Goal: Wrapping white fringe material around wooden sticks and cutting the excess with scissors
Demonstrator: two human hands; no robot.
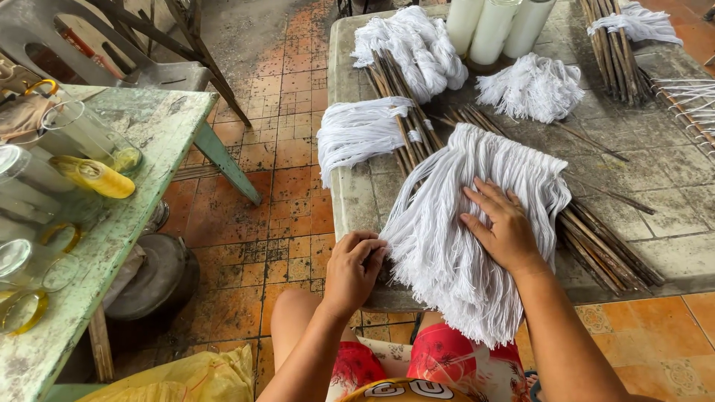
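- The person's knees show at the bottom edge, in red patterned shorts (439, 356), just below the near edge of the stone table (670, 246).
- The left hand (352, 269) rests at that near edge, fingers curled inward at the left border of the white string bundle (462, 223); it touches the strands, but I cannot tell whether it pinches any.
- The right hand (504, 227) lies flat on top of the same bundle, fingers spread wide, pressing down and holding nothing.
- The white string bundle lies on the near part of the stone table, its loose ends hanging over the near edge toward the knees, its far end fanned out flat.
- Thin dark sticks (603, 249) lie under and just right of the bundle, running diagonally across the table.
- Left of the bundle and farther back, a second skein of white string (357, 134) is tied on sticks and overhangs the table's left edge.
- Beyond it lie a heaped white skein (413, 41) and a smaller tuft (530, 88).
- At the table's far edge stand three pale cones of yarn (495, 26).
- Well to the left of the stone table, across the tiled floor, a worn green table (160, 134) carries glass jars (82, 130) and a yellow spool (97, 177).
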